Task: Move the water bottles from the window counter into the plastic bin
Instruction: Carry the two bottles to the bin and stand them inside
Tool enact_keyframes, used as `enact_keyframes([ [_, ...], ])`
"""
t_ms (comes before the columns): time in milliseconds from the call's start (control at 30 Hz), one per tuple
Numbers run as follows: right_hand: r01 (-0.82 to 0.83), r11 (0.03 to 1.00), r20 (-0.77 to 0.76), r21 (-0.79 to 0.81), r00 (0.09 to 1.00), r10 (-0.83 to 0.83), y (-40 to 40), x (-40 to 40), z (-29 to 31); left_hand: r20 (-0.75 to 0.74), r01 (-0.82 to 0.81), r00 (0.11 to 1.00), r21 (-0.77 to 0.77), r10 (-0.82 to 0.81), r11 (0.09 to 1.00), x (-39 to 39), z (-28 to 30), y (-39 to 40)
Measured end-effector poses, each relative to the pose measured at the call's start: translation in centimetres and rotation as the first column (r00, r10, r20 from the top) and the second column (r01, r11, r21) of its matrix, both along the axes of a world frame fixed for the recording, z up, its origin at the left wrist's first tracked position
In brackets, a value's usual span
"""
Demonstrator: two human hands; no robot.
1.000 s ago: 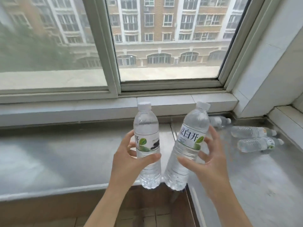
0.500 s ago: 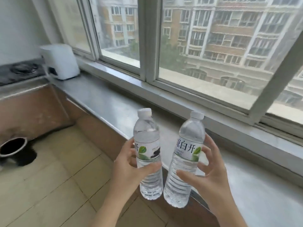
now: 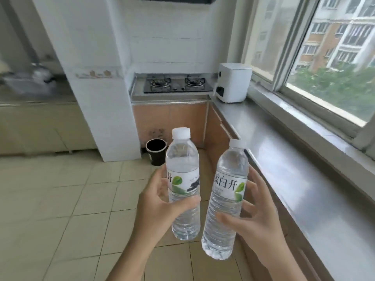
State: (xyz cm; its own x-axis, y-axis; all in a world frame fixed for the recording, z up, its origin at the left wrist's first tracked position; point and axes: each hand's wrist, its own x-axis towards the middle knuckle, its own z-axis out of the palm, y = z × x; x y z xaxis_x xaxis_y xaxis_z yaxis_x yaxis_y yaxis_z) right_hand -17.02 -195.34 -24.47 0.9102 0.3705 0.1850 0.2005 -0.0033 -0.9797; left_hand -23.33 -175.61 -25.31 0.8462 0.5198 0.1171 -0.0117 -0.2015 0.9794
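Head view, left hand: the left hand [image 3: 160, 201] is wrapping the left bottle [image 3: 183, 183] around its label band, thumb lying across the front and fingers curling behind; the bottle is standing upright with its white cap on.
Head view, right hand: the right hand [image 3: 255, 218] is gripping the right bottle [image 3: 227, 201] at the ribbed part below the label, thumb in front, fingers spread behind; this bottle is leaning slightly, cap tilting toward the counter side.
Where the bottles are: both are being carried in the air over the tiled floor [image 3: 60, 199], just beside each other but not touching, clear of the window counter [image 3: 294, 159] on the right.
Plastic bin: a pale, blurred container [image 3: 24, 86] is sitting on the far left worktop; whether it is the bin cannot be told.
Step in hand: judging from the task, carrying the pair to the bin.
Doing it well: keeping both grips firm on the soft ribbed walls without squeezing; keeping the bottles apart so they are not knocking.
Obstacles: a black waste basket [image 3: 156, 149] is standing on the floor ahead by the pillar [image 3: 97, 98]; steering round it is advisable.
Lowering: setting each bottle in, rather than dropping it, is likely gentler.
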Motion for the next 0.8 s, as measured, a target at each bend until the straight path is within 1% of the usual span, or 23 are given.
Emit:
enact_keyframes([
  [133, -0.195, 0.981, -0.007, -0.012, 0.981, 0.195, 7.3, 3.3, 0.0, -0.005, -0.206, 0.979, -0.020, 0.206, 0.978, -0.8, -0.4, 5.4],
  [333, -0.462, 0.887, -0.032, 0.009, 0.886, 0.462, 17.6, 9.7, -1.0, -0.010, -0.474, 0.880, -0.058, 0.474, 0.879, 1.4, -1.2, 12.1],
  [467, -0.588, 0.809, -0.062, 0.022, 0.806, 0.588, 24.2, 15.0, -1.6, -0.007, -0.600, 0.799, -0.089, 0.602, 0.795, 4.5, -1.2, 16.4],
  [567, -0.657, 0.754, -0.040, -0.025, 0.754, 0.656, 29.0, 18.4, -1.1, -0.004, -0.681, 0.730, -0.089, 0.683, 0.727, 6.8, -1.0, 19.4],
  [700, -0.740, 0.669, -0.015, -0.076, 0.671, 0.741, 35.7, 21.7, -1.0, -0.010, -0.754, 0.654, -0.082, 0.756, 0.652, 9.0, -0.9, 23.4],
  [800, -0.785, 0.614, -0.049, -0.081, 0.619, 0.784, 40.9, 22.9, -1.6, -0.023, -0.795, 0.605, -0.079, 0.796, 0.601, 9.6, -0.9, 26.9],
])
